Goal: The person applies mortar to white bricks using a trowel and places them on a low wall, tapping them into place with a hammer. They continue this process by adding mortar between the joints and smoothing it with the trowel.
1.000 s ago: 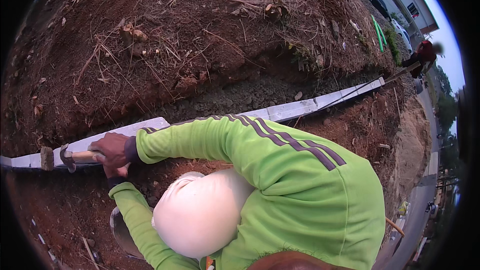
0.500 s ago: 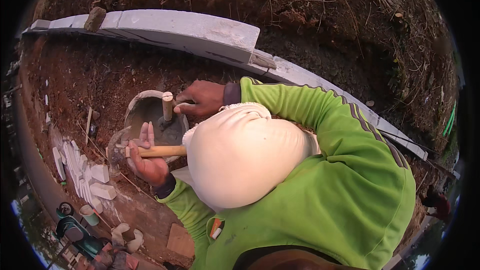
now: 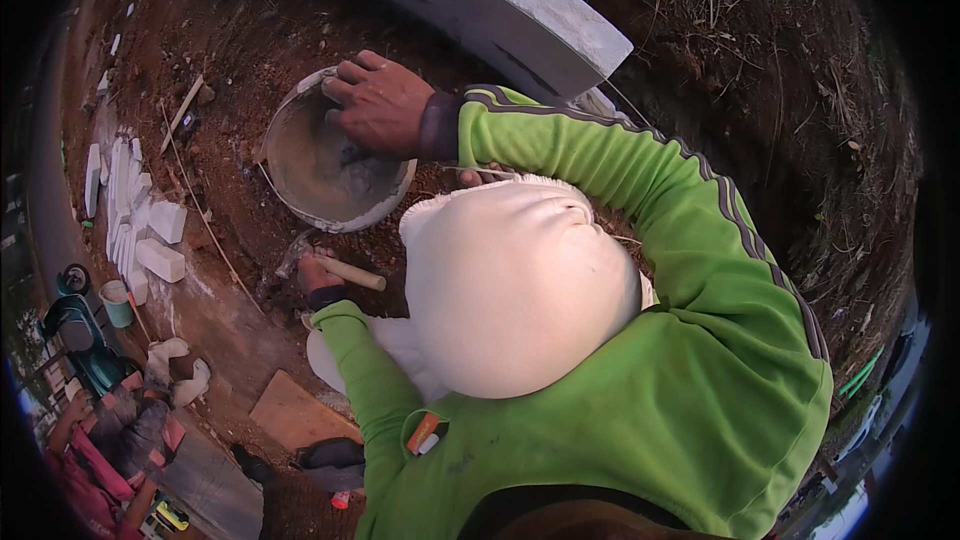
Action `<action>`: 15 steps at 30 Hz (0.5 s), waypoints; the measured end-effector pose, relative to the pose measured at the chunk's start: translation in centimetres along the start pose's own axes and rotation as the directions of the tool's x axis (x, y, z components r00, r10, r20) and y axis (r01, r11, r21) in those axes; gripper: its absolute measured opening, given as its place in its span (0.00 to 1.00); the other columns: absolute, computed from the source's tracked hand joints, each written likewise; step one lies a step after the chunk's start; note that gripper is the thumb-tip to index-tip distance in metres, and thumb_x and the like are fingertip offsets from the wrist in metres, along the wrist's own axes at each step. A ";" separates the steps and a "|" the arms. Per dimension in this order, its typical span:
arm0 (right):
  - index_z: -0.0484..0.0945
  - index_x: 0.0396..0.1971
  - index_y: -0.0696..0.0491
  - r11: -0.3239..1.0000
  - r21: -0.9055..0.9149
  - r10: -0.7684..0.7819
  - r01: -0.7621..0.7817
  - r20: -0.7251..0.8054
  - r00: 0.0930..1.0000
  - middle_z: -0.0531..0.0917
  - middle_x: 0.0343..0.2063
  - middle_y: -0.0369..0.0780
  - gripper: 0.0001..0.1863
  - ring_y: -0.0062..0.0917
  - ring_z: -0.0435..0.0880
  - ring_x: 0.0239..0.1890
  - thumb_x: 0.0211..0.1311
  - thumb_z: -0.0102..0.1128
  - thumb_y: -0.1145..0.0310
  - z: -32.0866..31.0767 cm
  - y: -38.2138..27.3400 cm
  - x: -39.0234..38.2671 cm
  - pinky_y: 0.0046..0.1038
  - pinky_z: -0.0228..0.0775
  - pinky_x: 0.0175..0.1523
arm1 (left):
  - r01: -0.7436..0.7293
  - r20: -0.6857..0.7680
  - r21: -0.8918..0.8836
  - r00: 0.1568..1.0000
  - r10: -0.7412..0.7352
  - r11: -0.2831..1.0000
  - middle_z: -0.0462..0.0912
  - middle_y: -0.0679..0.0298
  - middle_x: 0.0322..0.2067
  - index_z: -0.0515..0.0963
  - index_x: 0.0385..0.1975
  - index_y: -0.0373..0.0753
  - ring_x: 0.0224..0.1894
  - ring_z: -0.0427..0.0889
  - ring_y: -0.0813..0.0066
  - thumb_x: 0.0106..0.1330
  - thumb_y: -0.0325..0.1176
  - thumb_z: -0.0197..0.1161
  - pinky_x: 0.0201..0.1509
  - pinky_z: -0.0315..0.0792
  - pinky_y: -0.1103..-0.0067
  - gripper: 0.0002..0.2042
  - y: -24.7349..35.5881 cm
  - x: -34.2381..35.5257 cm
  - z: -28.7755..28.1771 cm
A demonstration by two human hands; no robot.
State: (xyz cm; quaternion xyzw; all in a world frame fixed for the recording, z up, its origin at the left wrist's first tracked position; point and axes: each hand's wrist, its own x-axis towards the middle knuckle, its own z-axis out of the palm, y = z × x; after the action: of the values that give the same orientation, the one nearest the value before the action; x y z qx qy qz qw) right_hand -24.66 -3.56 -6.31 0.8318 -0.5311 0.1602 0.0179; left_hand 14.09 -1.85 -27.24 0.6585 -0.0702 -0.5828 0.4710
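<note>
A round bucket (image 3: 345, 227) stands on the soil, with wet grey mortar (image 3: 350, 185) inside. My right hand (image 3: 382, 108) is over its far right side, knuckles up and fingers curled. Its palm and any handle inside are hidden; a dark, mortar-covered shape shows just below the fingers. Nearer to me, beside the bucket's near rim, my left hand (image 3: 318, 272) is closed around a tool with a pale wooden handle (image 3: 358, 276). That tool's head is partly hidden and blurred. A big bulge of white cloth (image 3: 525, 290) with a gathered edge fills the middle, close to both arms.
A low wall of pale blocks (image 3: 520, 0) runs behind the bucket. White blocks (image 3: 160, 258) are piled at left, near a green wheelbarrow (image 3: 92, 345) and a small pail (image 3: 117, 305). Another person (image 3: 115, 440) is at lower left. A brown board (image 3: 295, 410) lies nearby.
The view has shifted. My right hand has gone from beside an upright wooden handle to over the bucket, covering that spot. My left hand's spread fingers have closed, and it sits lower, clear of the bucket.
</note>
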 end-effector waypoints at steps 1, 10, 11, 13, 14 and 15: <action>0.85 0.38 0.45 0.994 -0.091 -0.057 0.063 0.064 0.996 0.82 0.51 0.41 0.11 0.32 0.77 0.60 0.58 0.63 0.58 0.8 -0.4 1.5 0.37 0.65 0.60 | -0.046 0.020 0.063 0.999 0.045 0.997 0.74 0.65 0.27 0.76 0.40 0.40 0.26 0.74 0.71 0.74 0.34 0.58 0.29 0.74 0.74 0.05 -1.5 0.9 -0.8; 0.85 0.50 0.45 0.926 -0.312 -0.025 0.211 0.508 0.861 0.81 0.59 0.46 0.30 0.36 0.71 0.68 0.67 0.49 0.37 8.0 -1.5 5.6 0.41 0.50 0.70 | -0.135 -0.131 0.296 0.975 0.180 0.945 0.80 0.61 0.24 0.78 0.40 0.34 0.22 0.79 0.70 0.73 0.40 0.61 0.25 0.73 0.74 0.13 -6.2 0.7 1.4; 0.85 0.50 0.45 0.939 -0.276 -0.026 0.207 0.541 0.841 0.81 0.58 0.46 0.28 0.36 0.71 0.68 0.67 0.50 0.38 7.7 -1.2 5.5 0.41 0.51 0.70 | -0.133 -0.122 0.339 0.975 0.184 0.931 0.80 0.61 0.25 0.78 0.40 0.34 0.21 0.79 0.70 0.73 0.41 0.60 0.26 0.73 0.73 0.14 -6.5 0.8 1.8; 0.85 0.47 0.44 0.927 -0.291 -0.058 0.236 0.512 0.857 0.81 0.57 0.47 0.21 0.38 0.71 0.67 0.64 0.56 0.47 8.7 -0.3 4.4 0.38 0.54 0.67 | -0.104 -0.107 0.421 0.981 0.163 0.901 0.80 0.61 0.25 0.78 0.40 0.34 0.22 0.80 0.69 0.74 0.42 0.59 0.26 0.75 0.72 0.15 -7.7 1.0 2.8; 0.85 0.46 0.44 0.925 -0.283 -0.092 0.255 0.485 0.870 0.81 0.57 0.47 0.19 0.38 0.71 0.67 0.62 0.57 0.50 8.7 0.3 4.0 0.38 0.55 0.67 | -0.082 -0.106 0.454 0.984 0.146 0.887 0.80 0.61 0.25 0.78 0.40 0.34 0.22 0.80 0.68 0.74 0.42 0.59 0.26 0.75 0.71 0.15 -8.2 1.2 3.2; 0.85 0.45 0.44 0.922 -0.274 -0.127 0.273 0.452 0.883 0.81 0.57 0.47 0.18 0.39 0.71 0.66 0.61 0.58 0.53 8.3 0.6 3.8 0.38 0.56 0.66 | -0.065 -0.105 0.488 0.986 0.133 0.870 0.81 0.61 0.25 0.77 0.39 0.33 0.22 0.81 0.68 0.74 0.43 0.58 0.27 0.76 0.70 0.15 -8.4 1.6 3.4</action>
State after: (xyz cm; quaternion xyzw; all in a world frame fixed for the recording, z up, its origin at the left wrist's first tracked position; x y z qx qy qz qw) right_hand -21.71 -8.85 -13.15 0.8825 -0.4514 -0.1190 0.0569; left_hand 7.87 -0.12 -33.88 0.7887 -0.2150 -0.4759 0.3245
